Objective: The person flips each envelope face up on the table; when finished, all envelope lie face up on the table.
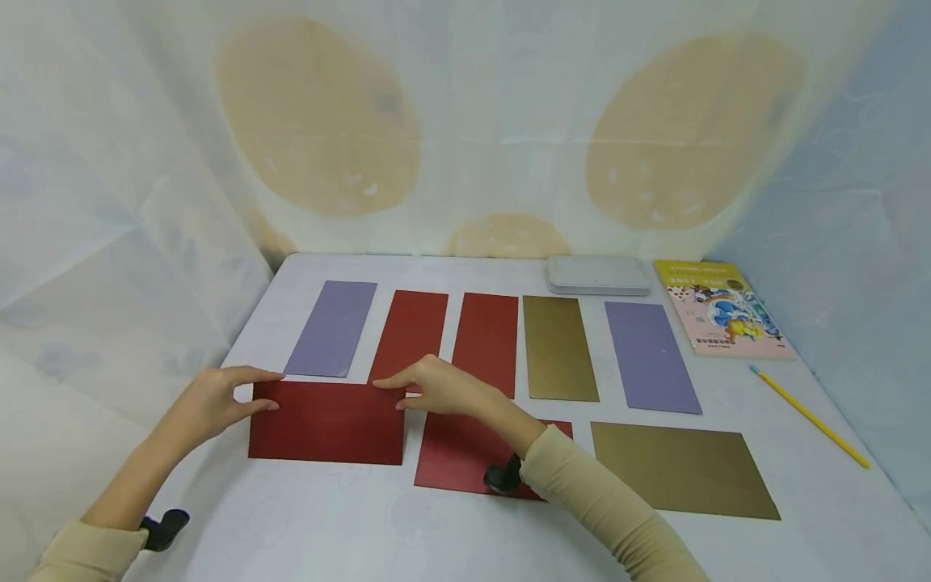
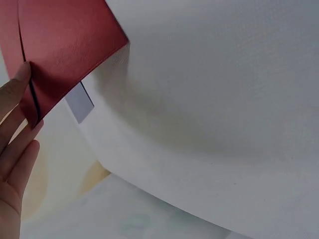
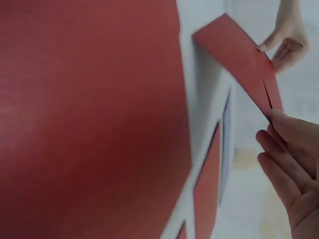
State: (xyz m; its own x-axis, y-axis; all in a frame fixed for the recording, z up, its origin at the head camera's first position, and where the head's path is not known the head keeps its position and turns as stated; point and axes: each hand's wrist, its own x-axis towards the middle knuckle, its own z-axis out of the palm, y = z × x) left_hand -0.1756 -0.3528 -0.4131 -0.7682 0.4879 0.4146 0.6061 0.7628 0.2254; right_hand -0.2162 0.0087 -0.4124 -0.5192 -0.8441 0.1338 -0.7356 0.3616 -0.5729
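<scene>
Left hand (image 1: 207, 404) and right hand (image 1: 436, 386) each pinch a far corner of a red envelope (image 1: 326, 424), tilted over the tabletop's (image 1: 320, 525) left side. Even, light tension should best spare its flap. A flat red rectangle (image 1: 465, 457) crowds its right edge; bare white surface shows nearer.
</scene>
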